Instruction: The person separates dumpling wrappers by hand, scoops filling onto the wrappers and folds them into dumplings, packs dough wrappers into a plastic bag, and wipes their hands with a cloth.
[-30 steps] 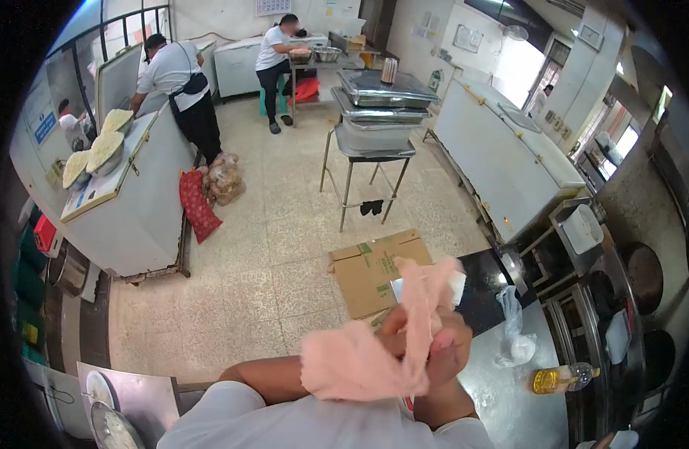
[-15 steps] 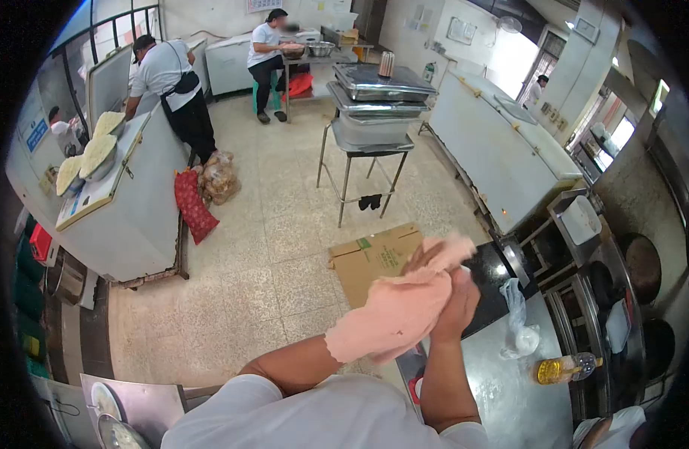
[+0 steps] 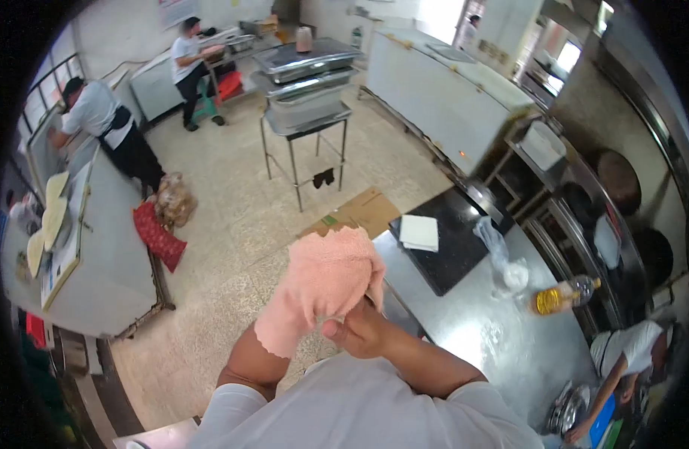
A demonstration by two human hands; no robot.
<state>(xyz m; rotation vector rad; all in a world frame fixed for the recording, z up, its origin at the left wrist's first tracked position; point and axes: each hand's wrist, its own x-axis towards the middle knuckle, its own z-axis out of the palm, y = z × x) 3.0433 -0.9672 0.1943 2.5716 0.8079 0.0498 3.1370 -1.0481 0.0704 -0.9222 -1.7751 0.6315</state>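
A pink towel is draped over my left hand and wrist, with its scalloped edge lying across the forearm. The fingers of my left hand are hidden beneath the cloth. From the right, my right hand grips the towel's lower edge, thumb showing and fingers curled partly out of sight. Both hands are held up in front of my chest, left of the steel table. A folded white cloth lies on the black slab beyond them.
On the steel table are a tied plastic bag and a bottle of yellow oil. A co-worker reaches over at lower right. Flattened cardboard lies on the floor. A stand with stacked trays is ahead.
My hands have come lower and closer to my chest, and the towel now covers my left hand. The view has turned right, bringing the folded white cloth and the co-worker at lower right into sight.
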